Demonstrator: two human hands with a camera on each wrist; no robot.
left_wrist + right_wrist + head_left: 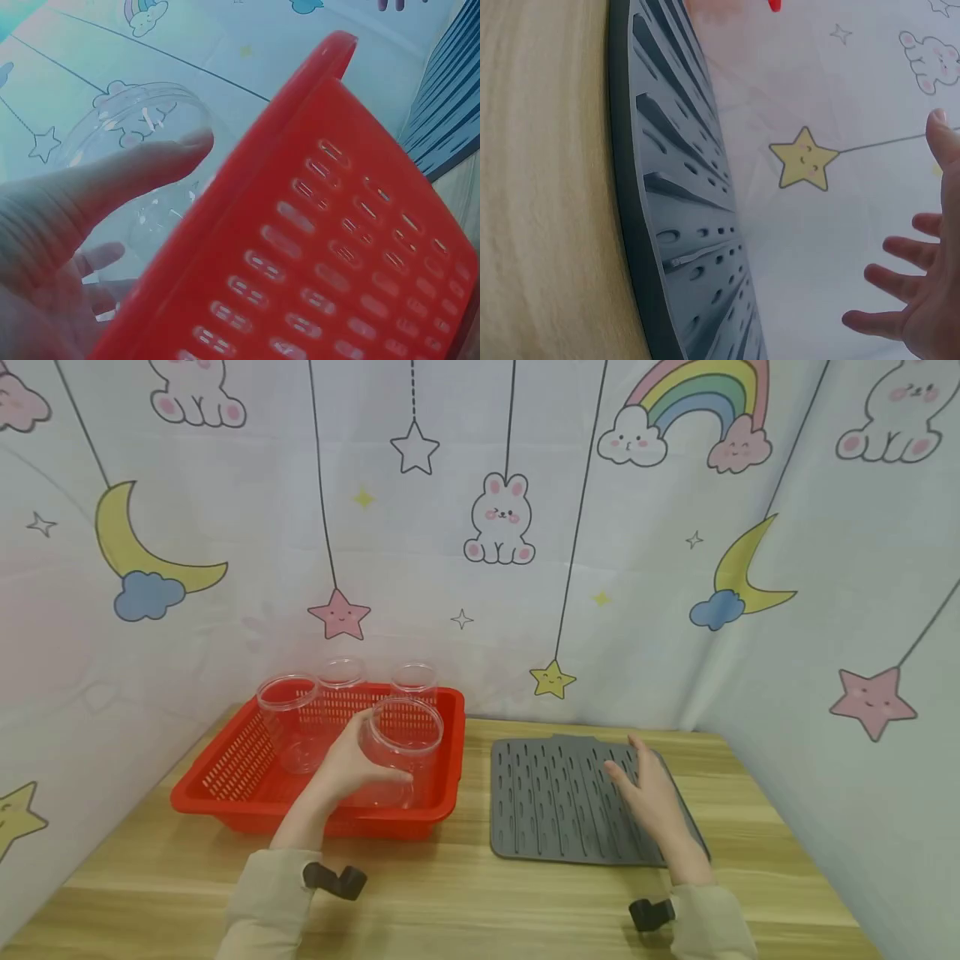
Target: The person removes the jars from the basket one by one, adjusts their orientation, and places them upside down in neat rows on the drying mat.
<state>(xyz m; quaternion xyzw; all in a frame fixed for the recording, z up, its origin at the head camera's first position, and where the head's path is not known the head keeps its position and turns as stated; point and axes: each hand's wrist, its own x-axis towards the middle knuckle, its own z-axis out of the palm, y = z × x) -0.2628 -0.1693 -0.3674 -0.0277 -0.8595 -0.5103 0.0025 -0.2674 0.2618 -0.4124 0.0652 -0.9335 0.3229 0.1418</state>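
In left hand (pixel 348 764), clear cup (pixel 408 748), round-rimmed

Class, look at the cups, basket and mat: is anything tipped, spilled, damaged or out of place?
Nothing stands out. Four clear cups stand upright in the red basket, one held in the left grip; the grey mat lies flat on the table. I see no spill or crack.

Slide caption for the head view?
Left grip holds clear cup in red basket; right grip hovers over gray mat.
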